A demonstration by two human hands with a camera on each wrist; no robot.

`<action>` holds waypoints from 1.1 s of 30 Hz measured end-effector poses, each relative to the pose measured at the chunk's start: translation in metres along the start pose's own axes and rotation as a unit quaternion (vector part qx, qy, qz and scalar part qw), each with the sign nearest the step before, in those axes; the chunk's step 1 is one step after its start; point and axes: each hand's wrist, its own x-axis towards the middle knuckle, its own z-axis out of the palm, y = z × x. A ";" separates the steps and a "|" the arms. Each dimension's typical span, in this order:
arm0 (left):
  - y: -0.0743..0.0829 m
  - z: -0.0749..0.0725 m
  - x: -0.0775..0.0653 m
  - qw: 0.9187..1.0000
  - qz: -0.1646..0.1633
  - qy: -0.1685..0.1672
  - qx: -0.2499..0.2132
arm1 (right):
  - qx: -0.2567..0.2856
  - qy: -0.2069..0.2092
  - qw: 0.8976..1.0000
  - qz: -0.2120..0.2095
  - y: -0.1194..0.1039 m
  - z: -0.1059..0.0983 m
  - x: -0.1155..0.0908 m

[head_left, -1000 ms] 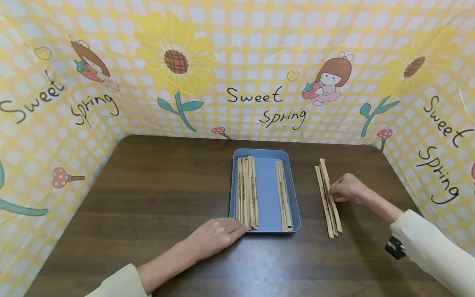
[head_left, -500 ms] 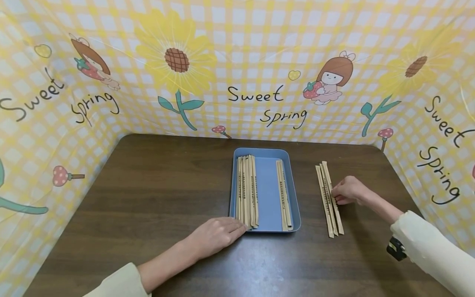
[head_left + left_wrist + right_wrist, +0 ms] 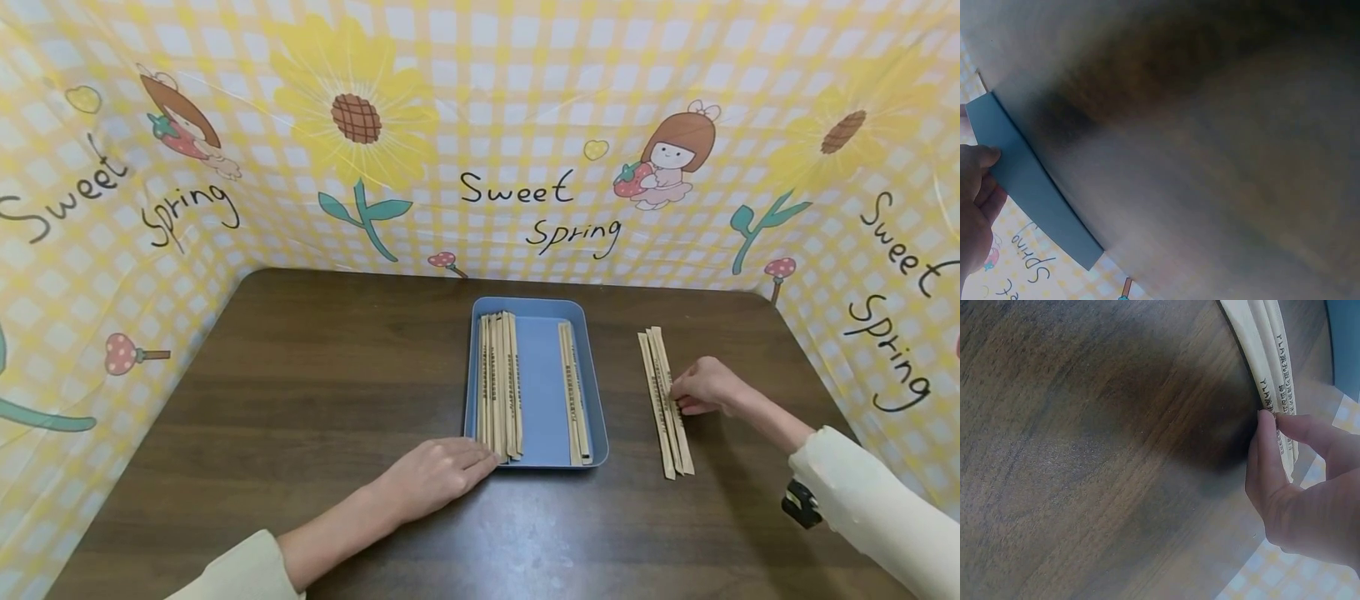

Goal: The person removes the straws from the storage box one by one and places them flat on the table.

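My left hand [image 3: 438,473] grips the near left corner of a blue tray [image 3: 540,468]; in the left wrist view the thumb lies on the outside of the tray wall [image 3: 1035,178]. At the tray's left side lies a row of several paper-wrapped straws [image 3: 497,383], and a few more wrapped straws [image 3: 574,392] lie along its right side. On the table right of the tray lie a few loose wrapped straws [image 3: 660,400], side by side. With thumb and finger, my right hand [image 3: 705,386] pinches the rightmost paper-wrapped straw [image 3: 1250,337].
The tray and loose straws stand on a dark brown wooden table [image 3: 337,358]. A yellow checked cloth [image 3: 495,125] with printed flowers and lettering rises behind the table and along both sides. A black device [image 3: 801,502] sits at the right sleeve.
My right hand shifted slightly to the right and the pinched straw slid back toward me, now closer to level with its neighbours. The left hand stays at the tray corner.
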 end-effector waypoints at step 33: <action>-0.001 -0.001 0.000 1.000 0.002 -0.003 0.005 | 0.023 -0.035 0.994 -0.100 -0.059 0.038 -0.012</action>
